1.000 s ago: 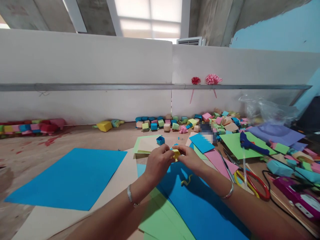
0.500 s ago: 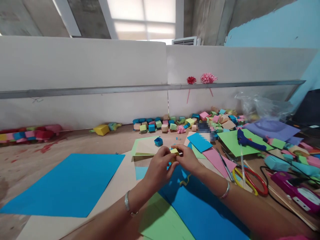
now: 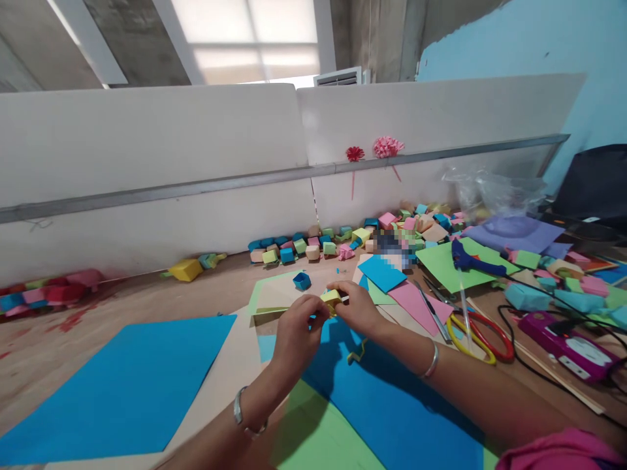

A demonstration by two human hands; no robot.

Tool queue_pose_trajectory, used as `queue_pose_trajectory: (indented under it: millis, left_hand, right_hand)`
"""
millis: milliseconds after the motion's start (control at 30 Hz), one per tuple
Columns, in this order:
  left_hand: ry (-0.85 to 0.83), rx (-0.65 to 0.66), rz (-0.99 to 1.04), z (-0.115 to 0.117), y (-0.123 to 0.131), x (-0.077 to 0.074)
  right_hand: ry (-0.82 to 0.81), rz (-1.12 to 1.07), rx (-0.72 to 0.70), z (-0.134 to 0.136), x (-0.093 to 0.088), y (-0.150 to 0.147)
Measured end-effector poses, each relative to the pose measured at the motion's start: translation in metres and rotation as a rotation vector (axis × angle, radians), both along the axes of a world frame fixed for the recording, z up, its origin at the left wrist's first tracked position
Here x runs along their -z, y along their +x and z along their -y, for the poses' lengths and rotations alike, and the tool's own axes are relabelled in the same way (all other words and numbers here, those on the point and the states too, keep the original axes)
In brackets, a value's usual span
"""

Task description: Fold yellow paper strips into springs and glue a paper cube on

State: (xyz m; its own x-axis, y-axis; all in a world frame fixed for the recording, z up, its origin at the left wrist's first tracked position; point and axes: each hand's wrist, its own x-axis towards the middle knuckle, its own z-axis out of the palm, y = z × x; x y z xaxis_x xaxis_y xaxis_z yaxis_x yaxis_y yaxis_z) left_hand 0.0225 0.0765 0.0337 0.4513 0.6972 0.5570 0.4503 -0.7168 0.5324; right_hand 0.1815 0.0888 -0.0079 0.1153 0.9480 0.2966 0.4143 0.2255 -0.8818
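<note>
A small yellow paper box (image 3: 331, 297) is held up between my two hands above the blue paper sheet (image 3: 392, 398). My right hand (image 3: 361, 312) grips it from the right, fingers over its far side. My left hand (image 3: 300, 331) is closed, its fingertips pinched at the box's left lower edge; part of the box is hidden behind them. Beneath the right wrist a bent yellow paper strip (image 3: 357, 353) lies on the blue sheet. Just beyond the left hand stands a small open blue paper box (image 3: 302, 281).
Another blue sheet (image 3: 122, 385) lies at left. Rows of small paper boxes (image 3: 313, 252) line the white panel. Scissors (image 3: 482, 336), a pen (image 3: 433, 312), a blue glue gun (image 3: 473, 260) with its cable and a magenta power strip (image 3: 568, 346) crowd the right.
The view has turned a little to the right and tilted. My left fingers have shifted slightly on the yellow paper box, leaving more of it showing. My right hand keeps its grip.
</note>
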Motion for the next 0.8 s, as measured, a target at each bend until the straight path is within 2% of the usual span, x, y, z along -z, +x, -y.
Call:
queue_pose_trajectory:
  millis: [200,267,367,467,667,800]
  left_hand:
    - [0.37,-0.008,-0.171,-0.009,-0.006,0.005]
    - [0.414,-0.04,-0.22,-0.014,-0.007,0.006]
    - [0.445,-0.081,-0.181,-0.019,-0.009,0.008]
    - [0.425,-0.041,-0.064,-0.021,-0.008,0.009]
    - [0.225,0.076,0.147,-0.014,-0.004,0.005]
    - [0.18,0.118,0.258,-0.014,-0.006,0.004]
  right_hand:
    - [-0.019,-0.008,-0.018,-0.001,-0.001,0.001]
    - [-0.031,-0.016,-0.027,-0.002,-0.001,0.001]
    - [-0.055,-0.034,-0.037,-0.003,0.001,0.001]
    - [-0.072,-0.057,-0.03,-0.005,0.004,0.001]
    - [-0.1,-0.081,-0.017,-0.007,0.005,0.001]
    - [-0.117,-0.096,-0.01,-0.008,0.006,0.002]
